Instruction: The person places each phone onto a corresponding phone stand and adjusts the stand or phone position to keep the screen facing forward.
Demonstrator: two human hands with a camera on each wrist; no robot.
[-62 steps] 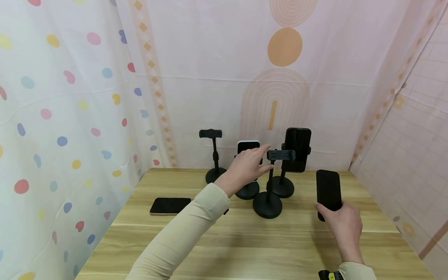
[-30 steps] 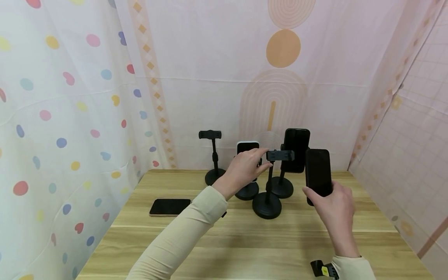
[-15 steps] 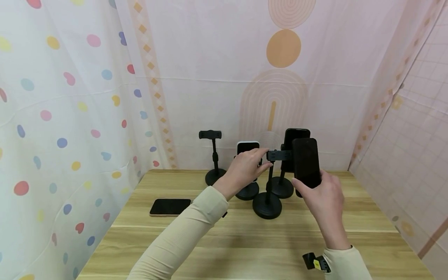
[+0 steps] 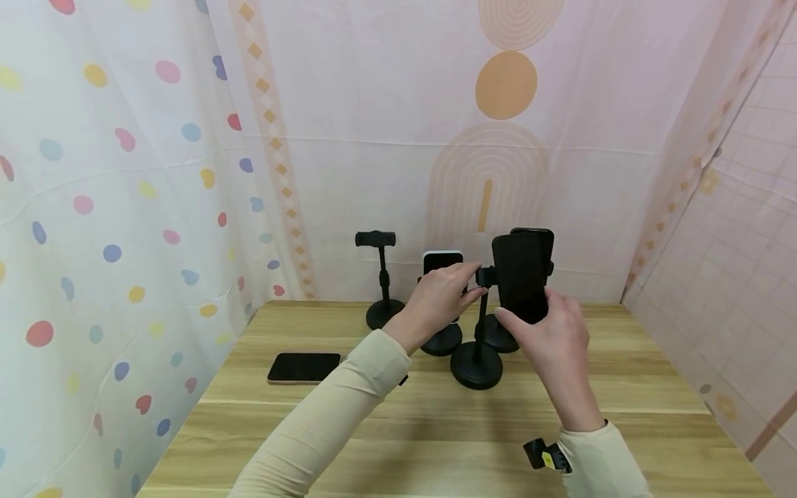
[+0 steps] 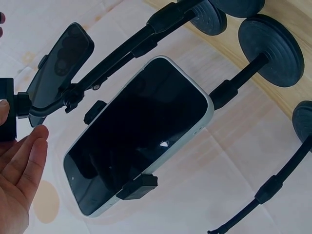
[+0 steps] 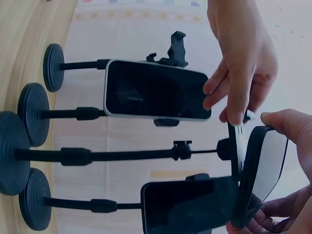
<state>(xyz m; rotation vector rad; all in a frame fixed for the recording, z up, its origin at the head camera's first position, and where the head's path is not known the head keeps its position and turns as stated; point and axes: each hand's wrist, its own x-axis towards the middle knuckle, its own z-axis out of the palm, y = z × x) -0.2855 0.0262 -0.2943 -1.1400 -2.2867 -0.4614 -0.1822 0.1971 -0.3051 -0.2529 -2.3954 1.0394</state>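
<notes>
My left hand (image 4: pixel 438 297) pinches the left end of the clamp (image 4: pixel 486 277) on the front black phone stand (image 4: pixel 476 365). In the left wrist view, the thumb lies against the clamp (image 5: pixel 7 109). A black smartphone (image 4: pixel 518 277) stands upright in my right hand (image 4: pixel 554 339), gripped near its lower end by thumb and fingers. It hides most of the clamp in the head view. From the right wrist, the smartphone (image 6: pixel 261 170) is right beside the clamp (image 6: pixel 236 148), slightly angled to it; whether they touch I cannot tell.
Behind, one stand carries a white-edged phone (image 4: pixel 443 260) and another a black phone (image 4: pixel 548 242). A further stand (image 4: pixel 376 239) at the left has no phone. Another phone (image 4: pixel 304 368) lies flat on the wooden table (image 4: pixel 436 443). Patterned curtains (image 4: pixel 373 90) enclose the table.
My right hand has carried the smartphone left and upward, from the right side of the table to the front stand's clamp. The left hand has stayed at the clamp.
</notes>
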